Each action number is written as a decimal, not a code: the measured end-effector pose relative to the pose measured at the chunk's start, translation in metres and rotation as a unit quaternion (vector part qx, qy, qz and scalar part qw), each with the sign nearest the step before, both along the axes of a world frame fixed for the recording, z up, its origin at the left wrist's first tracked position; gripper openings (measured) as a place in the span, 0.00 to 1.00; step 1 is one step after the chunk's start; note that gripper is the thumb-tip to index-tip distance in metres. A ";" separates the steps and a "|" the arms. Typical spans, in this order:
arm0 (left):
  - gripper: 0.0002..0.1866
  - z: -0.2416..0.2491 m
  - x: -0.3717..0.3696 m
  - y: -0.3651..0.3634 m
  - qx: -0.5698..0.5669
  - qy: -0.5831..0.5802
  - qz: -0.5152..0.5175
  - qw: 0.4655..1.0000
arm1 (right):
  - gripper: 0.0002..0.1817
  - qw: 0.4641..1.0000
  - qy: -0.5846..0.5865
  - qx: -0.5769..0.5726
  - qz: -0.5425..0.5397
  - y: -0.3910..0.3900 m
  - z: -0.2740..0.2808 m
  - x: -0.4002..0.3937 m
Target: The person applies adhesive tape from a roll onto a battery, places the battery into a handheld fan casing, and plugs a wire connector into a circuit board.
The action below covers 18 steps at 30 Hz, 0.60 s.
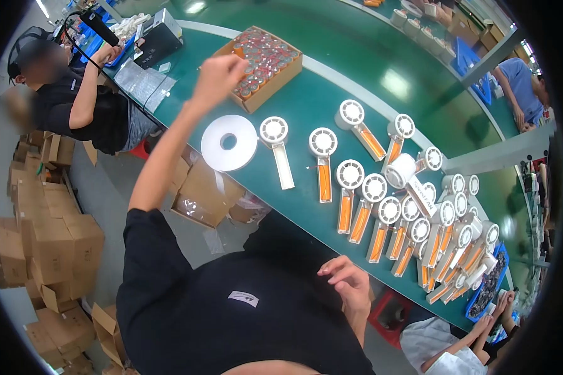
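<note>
My left hand (222, 78) is over a cardboard box (270, 94) packed with orange cylindrical batteries (256, 74) and red wires. Its fingers are closed around an orange battery (238, 51), of which one end shows. In front of my body, near the table edge, my right hand (349, 289) is loosely curled with its fingers apart and nothing seen in it. A white handheld fan (274, 131) with a bare, open handle lies close to the box. To its right, another fan (323, 144) has an orange battery in its open handle.
A large white tape roll (216, 144) lies by the table's near edge. Several more fans (389, 211) crowd the right side, beside a blue tray (497, 275) of small dark parts. Co-workers sit at left (100, 112) and lower right (441, 347). Cartons (56, 237) stack on the floor.
</note>
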<state>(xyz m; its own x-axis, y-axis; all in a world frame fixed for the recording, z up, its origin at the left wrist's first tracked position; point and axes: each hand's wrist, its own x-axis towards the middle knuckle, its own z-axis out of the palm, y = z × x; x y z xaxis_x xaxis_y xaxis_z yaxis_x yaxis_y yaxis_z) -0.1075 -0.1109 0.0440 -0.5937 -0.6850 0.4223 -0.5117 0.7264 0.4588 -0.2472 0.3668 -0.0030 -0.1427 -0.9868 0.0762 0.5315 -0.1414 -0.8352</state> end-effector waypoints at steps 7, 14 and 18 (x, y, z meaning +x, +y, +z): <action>0.15 -0.039 -0.005 -0.086 0.029 -0.380 0.032 0.924 | 0.07 0.999 -0.017 0.008 -0.030 -0.003 -0.007 0.002; 0.21 -0.021 -0.011 -0.083 0.047 -0.364 0.067 0.928 | 0.10 0.995 -0.052 0.040 -0.075 0.001 -0.005 0.003; 0.20 0.014 0.005 -0.089 -0.009 -0.236 0.103 0.966 | 0.10 0.995 -0.052 0.041 -0.076 -0.003 -0.005 -0.005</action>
<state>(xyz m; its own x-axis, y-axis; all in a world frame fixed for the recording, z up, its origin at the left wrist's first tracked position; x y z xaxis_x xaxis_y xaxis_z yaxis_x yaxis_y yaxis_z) -0.1021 -0.1999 0.0580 -0.5740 -0.8049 0.1507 -0.7960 0.5916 0.1281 -0.2520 0.3638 -0.0077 -0.2945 -0.9553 -0.0274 0.5936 -0.1604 -0.7886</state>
